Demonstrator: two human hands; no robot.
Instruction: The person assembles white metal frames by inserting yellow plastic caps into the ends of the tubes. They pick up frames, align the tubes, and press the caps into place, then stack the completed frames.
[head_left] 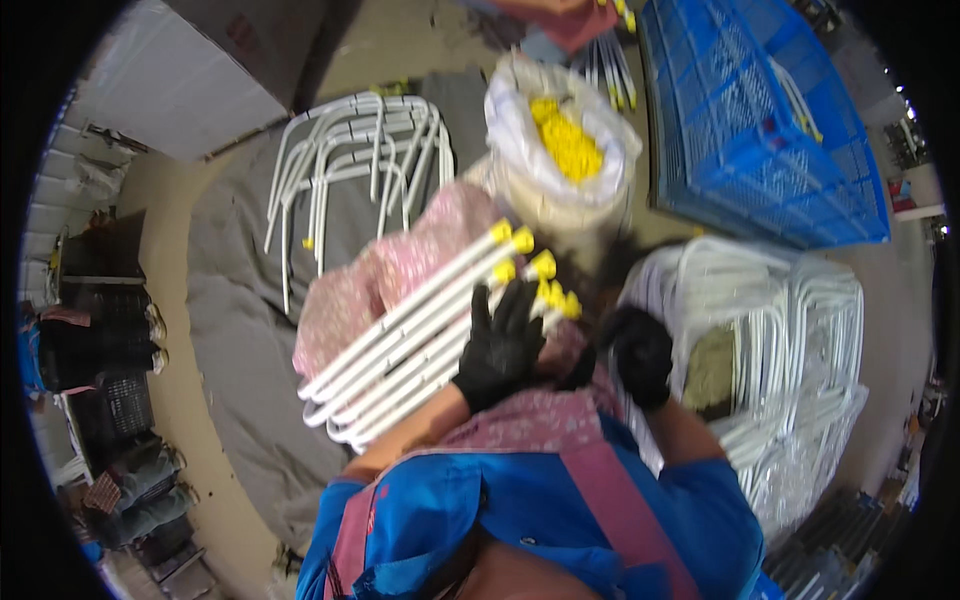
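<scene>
Several white bent metal tubes (400, 350) lie side by side across a pink patterned cloth on my lap. Yellow end caps (503, 270) sit on their far ends. My left hand (500, 345), in a black glove, lies over the tubes near the caps, its fingers spread. To the right, my gloved right hand (638, 355) is curled closed in front of my body. A dark piece shows beside its fingers, but what it grips is too dark to make out.
Ahead stands a white sack (515, 110) of yellow caps (565, 140). White bent frames (350, 150) lie on grey cloth (240, 260) at left. Wrapped white frames (790, 320) are stacked at right, below a blue crate (740, 120). A large box (180, 80) stands far left.
</scene>
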